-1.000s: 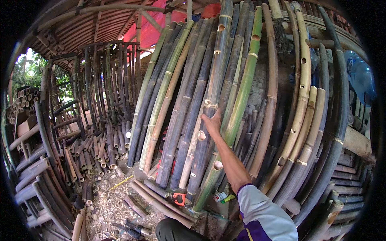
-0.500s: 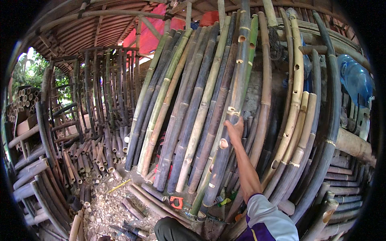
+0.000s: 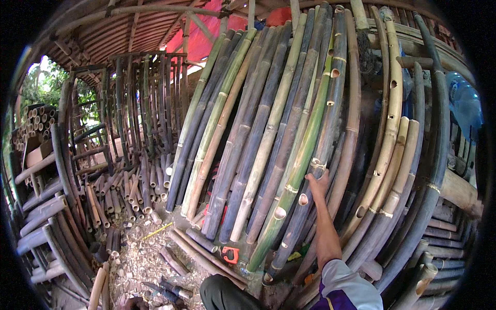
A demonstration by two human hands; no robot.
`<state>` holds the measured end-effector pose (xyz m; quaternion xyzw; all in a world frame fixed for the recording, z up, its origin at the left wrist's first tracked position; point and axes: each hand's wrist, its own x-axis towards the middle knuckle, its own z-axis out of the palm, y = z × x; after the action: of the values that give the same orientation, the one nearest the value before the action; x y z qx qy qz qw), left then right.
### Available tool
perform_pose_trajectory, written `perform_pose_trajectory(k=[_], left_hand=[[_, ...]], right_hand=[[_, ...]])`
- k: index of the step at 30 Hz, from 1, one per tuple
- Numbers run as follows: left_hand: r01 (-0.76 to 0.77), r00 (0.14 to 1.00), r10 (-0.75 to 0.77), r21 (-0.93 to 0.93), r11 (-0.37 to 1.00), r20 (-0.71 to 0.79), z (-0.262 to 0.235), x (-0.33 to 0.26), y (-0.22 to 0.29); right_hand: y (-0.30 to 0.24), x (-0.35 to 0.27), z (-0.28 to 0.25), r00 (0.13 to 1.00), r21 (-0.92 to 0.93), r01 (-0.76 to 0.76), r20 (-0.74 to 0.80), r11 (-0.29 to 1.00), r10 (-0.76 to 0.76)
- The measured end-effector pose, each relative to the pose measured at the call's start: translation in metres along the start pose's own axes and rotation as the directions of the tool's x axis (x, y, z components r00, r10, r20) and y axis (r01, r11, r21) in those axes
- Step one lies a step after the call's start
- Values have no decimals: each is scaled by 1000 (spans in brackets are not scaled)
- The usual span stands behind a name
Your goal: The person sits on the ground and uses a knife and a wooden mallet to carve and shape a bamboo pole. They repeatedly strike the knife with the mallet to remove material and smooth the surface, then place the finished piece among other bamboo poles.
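Note:
My right hand [image 3: 316,183] is closed round a dark bamboo pole [image 3: 298,217] at about its lower third. The pole leans upright, its lower end near the ground, with oval holes cut along its side. Directly to its left stands a green bamboo pole [image 3: 299,178] with similar holes, one showing a pale cut edge low down. On the right, a brown pole [image 3: 353,103] leans close by. My left hand is out of view.
Several bamboo poles [image 3: 240,139] lean in a row to the left. An orange-handled saw [image 3: 230,254] and a yellow strip [image 3: 156,231] lie on the chip-strewn ground. Short bamboo pieces [image 3: 132,194] are heaped at left. Holed yellowish poles [image 3: 385,144] and a blue plastic bottle [image 3: 465,103] are at right.
The dark pole has shifted right and down with my right hand on it, and its top has dropped. More of the green pole now shows to its left. The view has shifted slightly.

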<state>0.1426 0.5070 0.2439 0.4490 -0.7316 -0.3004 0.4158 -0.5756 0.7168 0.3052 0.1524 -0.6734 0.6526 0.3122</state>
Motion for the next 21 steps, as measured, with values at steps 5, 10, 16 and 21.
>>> perform_pose_trajectory(k=[5, 10, 16, 21], left_hand=[[41, 998, -40, -32, 999, 50, 5, 1, 7], [55, 993, -55, 6, 998, 104, -4, -3, -8], [4, 962, -88, 309, 951, 259, -3, -3, -15], [-32, 983, -38, 372, 928, 178, 5, -10, -24]], right_hand=[[27, 10, -5, 992, 17, 76, -102, 997, -74], [-6, -16, -6, 999, 115, 45, -21, 992, -42], [-33, -27, -16, 998, 138, -53, 50, 989, 46], [-15, -19, -18, 988, 192, -68, 146, 979, 41]])
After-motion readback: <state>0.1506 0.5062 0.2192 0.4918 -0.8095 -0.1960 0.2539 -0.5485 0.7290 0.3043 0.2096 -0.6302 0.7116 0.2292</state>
